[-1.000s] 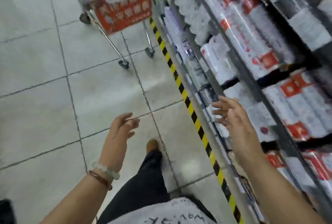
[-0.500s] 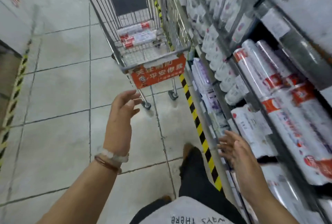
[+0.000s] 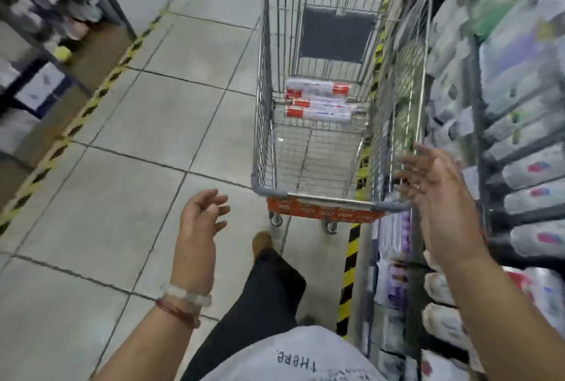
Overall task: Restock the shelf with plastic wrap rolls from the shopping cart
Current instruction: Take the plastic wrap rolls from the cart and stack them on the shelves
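A wire shopping cart [image 3: 263, 123] stands just ahead of me in the aisle, beside the shelf [image 3: 495, 166] on the right. Three plastic wrap rolls [image 3: 318, 100], white with red ends, lie across the far part of its basket. My left hand [image 3: 200, 227] hovers empty over the floor, left of the cart's near corner, fingers loosely spread. Raised near the cart's right rim, my right hand [image 3: 437, 197] is empty too, fingers spread. The shelf is stacked with white packaged rolls, blurred.
Black-and-yellow tape [image 3: 350, 261] runs along the floor at the shelf's base. Another shelf unit [image 3: 46, 28] stands at the far left behind a second tape line. Tiled floor [image 3: 137, 151] lies between them. My leg and shoe [image 3: 263, 243] are below the cart.
I have walked toward the cart, which now fills the upper middle of the view. Both empty hands have risen and reached forward; the right hand left the shelf front.
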